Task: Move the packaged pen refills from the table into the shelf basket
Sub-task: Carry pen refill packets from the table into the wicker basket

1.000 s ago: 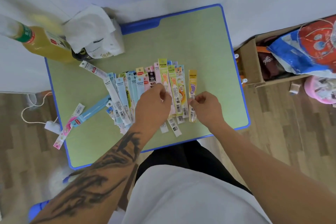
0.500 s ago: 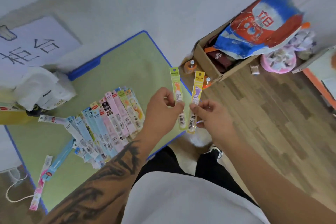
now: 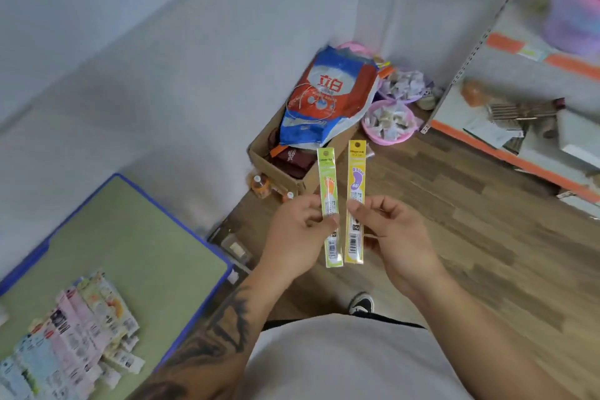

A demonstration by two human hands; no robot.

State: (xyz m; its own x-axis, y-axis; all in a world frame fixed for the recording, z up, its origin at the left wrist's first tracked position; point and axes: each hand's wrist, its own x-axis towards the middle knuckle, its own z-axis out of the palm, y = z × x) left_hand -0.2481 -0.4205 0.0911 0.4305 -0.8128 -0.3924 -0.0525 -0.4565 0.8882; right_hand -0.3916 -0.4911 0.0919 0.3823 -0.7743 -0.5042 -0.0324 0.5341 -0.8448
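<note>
My left hand [image 3: 297, 234] pinches a green packaged pen refill [image 3: 328, 185] upright. Beside it my right hand [image 3: 394, 237] pinches a yellow packaged pen refill [image 3: 356, 178], also upright. Both packs hang over the wooden floor, away from the table. Several more packaged refills [image 3: 84, 328] lie fanned out on the green table [image 3: 130, 243] at the lower left. A white shelf [image 3: 519, 81] with orange edge strips stands at the right; a pink and purple basket [image 3: 576, 16] sits on its upper level, blurred.
A cardboard box [image 3: 276, 166] holding a red and blue bag [image 3: 328, 97] stands on the floor by the wall. Two pink bowls [image 3: 388, 125] of small items sit next to it. Papers and boxes [image 3: 519, 127] lie on the lower shelf. My shoe [image 3: 362, 304] shows below.
Both hands lifted a refill each off the table and carried them to the right. My view has swung right, from the table toward the shelf.
</note>
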